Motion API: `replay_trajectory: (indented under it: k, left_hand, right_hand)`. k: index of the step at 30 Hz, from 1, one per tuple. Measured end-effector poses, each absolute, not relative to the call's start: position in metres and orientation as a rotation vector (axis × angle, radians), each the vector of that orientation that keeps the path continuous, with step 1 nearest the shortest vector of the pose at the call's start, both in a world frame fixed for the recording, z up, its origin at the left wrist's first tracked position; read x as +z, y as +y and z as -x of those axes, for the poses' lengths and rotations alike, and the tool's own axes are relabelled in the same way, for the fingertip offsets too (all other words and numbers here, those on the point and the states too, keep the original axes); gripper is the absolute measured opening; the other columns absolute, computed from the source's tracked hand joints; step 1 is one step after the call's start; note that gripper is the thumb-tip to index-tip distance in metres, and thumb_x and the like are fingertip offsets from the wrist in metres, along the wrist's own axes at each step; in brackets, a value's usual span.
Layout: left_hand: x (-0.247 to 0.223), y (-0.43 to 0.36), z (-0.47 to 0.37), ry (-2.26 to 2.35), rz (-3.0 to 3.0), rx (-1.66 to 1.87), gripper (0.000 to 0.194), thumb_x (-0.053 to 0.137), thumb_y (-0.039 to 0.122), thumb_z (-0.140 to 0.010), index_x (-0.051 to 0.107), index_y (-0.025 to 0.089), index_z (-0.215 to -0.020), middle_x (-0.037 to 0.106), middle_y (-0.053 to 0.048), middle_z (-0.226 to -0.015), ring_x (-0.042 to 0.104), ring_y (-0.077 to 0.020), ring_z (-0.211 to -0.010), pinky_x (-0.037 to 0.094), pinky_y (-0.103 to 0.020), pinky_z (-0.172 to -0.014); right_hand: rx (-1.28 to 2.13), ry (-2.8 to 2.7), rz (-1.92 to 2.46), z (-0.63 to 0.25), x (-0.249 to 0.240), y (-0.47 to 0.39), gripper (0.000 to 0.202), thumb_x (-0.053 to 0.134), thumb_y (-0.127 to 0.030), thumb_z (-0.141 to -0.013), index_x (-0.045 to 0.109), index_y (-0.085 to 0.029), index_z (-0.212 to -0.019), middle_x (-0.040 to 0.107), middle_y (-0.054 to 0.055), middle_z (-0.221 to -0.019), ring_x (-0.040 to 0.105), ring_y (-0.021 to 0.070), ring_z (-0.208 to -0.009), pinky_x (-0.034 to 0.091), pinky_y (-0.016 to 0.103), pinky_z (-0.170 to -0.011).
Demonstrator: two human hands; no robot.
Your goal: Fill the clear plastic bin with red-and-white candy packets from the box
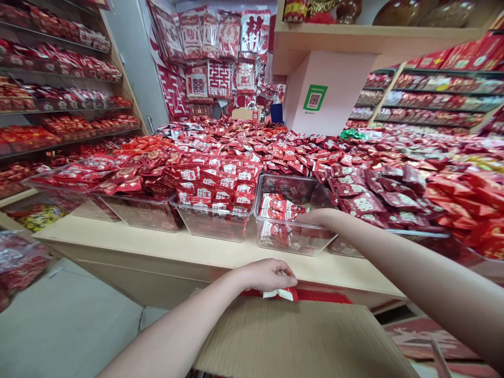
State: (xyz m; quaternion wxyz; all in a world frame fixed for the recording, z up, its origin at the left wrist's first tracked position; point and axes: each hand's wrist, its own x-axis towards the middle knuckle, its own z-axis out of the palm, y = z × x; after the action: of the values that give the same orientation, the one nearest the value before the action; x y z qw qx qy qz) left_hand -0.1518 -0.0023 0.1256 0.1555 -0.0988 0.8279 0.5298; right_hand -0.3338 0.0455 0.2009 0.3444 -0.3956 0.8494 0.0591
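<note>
My left hand (271,275) is closed on a small red and white packet (281,294), just above a cardboard box (303,336) at the counter's front edge. My right hand (315,216) reaches over the rim into a clear plastic bin (275,223); its fingers are hidden, so what they touch cannot be made out. Red and white packets (273,206) stand in the left part of that bin. Directly left of it, another clear bin (214,223) is heaped with red packets (226,182).
Filled bins of red packets (142,173) line the wooden counter (157,242). Dark red packets (364,202) lie to the right. A white pillar (331,89) with a QR sign rises behind. Stocked shelves (59,76) stand at the left, and plastic-wrapped goods (19,262) at lower left.
</note>
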Motion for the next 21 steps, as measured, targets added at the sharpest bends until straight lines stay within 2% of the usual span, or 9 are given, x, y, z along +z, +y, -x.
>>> replay_trajectory:
  k: [7, 10, 12, 17, 21]
  left_hand:
    - [0.127, -0.003, 0.152, 2.367, 0.269, 1.513, 0.045, 0.046, 0.053, -0.067, 0.055, 0.018, -0.094, 0.052, 0.000, -0.073, 0.040, -0.0077, -0.058, 0.034, -0.019, -0.054]
    - [0.127, -0.004, 0.151, 2.366, 0.270, 1.509, 0.045, 0.047, 0.053, -0.067, 0.055, 0.019, -0.094, 0.052, 0.001, -0.073, 0.040, -0.0076, -0.057, 0.034, -0.019, -0.054]
    - [0.125, -0.004, 0.152, 2.353, 0.270, 1.511, 0.045, 0.047, 0.053, -0.067, 0.055, 0.019, -0.095, 0.052, 0.001, -0.072, 0.039, -0.0072, -0.056, 0.034, -0.019, -0.054]
    - [0.120, -0.004, 0.154, 2.333, 0.277, 1.527, 0.045, 0.047, 0.053, -0.067, 0.055, 0.019, -0.095, 0.051, 0.001, -0.071, 0.038, -0.0068, -0.055, 0.034, -0.019, -0.054]
    - [0.121, -0.004, 0.154, 2.337, 0.305, 1.539, 0.045, 0.048, 0.053, -0.067, 0.056, 0.019, -0.095, 0.051, 0.001, -0.070, 0.038, -0.0067, -0.055, 0.032, -0.019, -0.052]
  right_hand:
    - [0.135, 1.949, 0.913, 0.331, 0.204, 0.046, 0.012, 0.054, -0.029, -0.067, 0.053, -0.017, -0.070, 0.038, -0.005, -0.043, 0.037, 0.0079, -0.037, 0.030, 0.021, -0.037]
    - [0.207, 2.036, 1.000, 0.331, 0.205, 0.047, 0.011, 0.055, -0.026, -0.066, 0.055, -0.016, -0.070, 0.036, -0.006, -0.042, 0.034, 0.0067, -0.035, 0.030, 0.021, -0.036]
    - [0.231, 2.046, 1.109, 0.332, 0.211, 0.045, 0.011, 0.056, -0.023, -0.064, 0.056, -0.016, -0.072, 0.041, -0.005, -0.045, 0.037, 0.0070, -0.037, 0.032, 0.021, -0.037]
    - [0.315, 2.345, 1.327, 0.340, 0.239, 0.022, 0.012, 0.052, -0.014, -0.066, 0.060, -0.010, -0.075, 0.058, 0.006, -0.062, 0.055, 0.0145, -0.054, 0.043, 0.024, -0.050]
    - [0.550, 2.503, 1.489, 0.352, 0.241, -0.002, 0.014, 0.057, -0.013, -0.063, 0.063, -0.009, -0.074, 0.062, 0.012, -0.073, 0.058, 0.0235, -0.077, 0.044, 0.028, -0.064]
